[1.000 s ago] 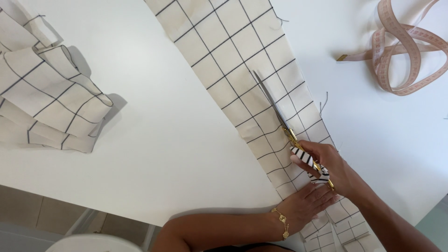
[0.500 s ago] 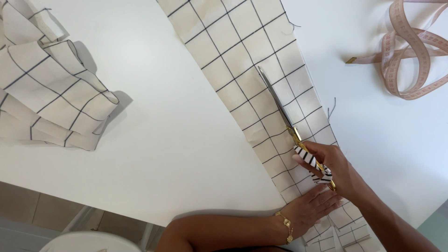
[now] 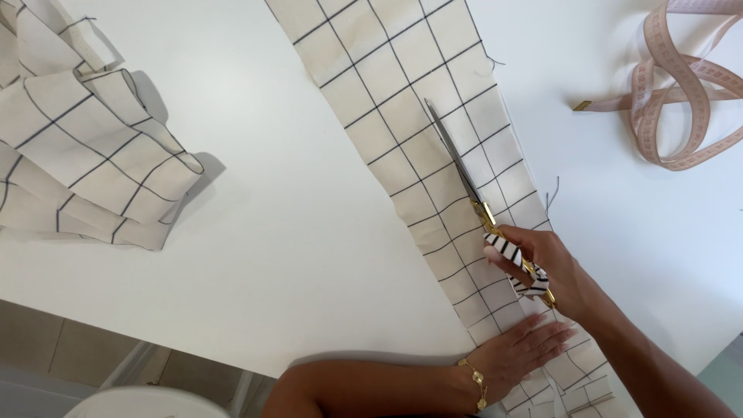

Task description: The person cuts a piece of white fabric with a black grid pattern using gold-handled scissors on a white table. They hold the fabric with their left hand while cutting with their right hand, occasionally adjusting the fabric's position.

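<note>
Right hand grip: the right hand [image 3: 553,267] is curled tight through the handles of the scissors [image 3: 472,193], fingers wrapped round the striped black-and-white loops, gold showing at the pivot.
Scissor blades: together or very nearly so, a single slim steel line pointing up and away across the cloth; any gap between them is too thin to make out.
Where the scissors sit: lying along the checked fabric strip [image 3: 418,101], blades on top of the cloth, running roughly down its length just inside the right-hand edge.
Left hand: the left hand [image 3: 522,352] is flat and spread, palm down, fingers pressing the near end of the strip onto the table, just below the right hand. It grips nothing, it only pins. A gold bracelet [image 3: 474,381] sits at the wrist.
The fabric: cream with thin dark grid lines, a long band running diagonally from the top of the view down to the near table edge, with loose threads at its right edge.
Table: white table [image 3: 294,248], cloth lying flat on it.
Further out, left: a bundle of the same checked cloth [image 3: 85,162], folded and rumpled, well apart from the hands.
Further out, right: a pink measuring tape [image 3: 673,85] looped loosely near the top corner.
</note>
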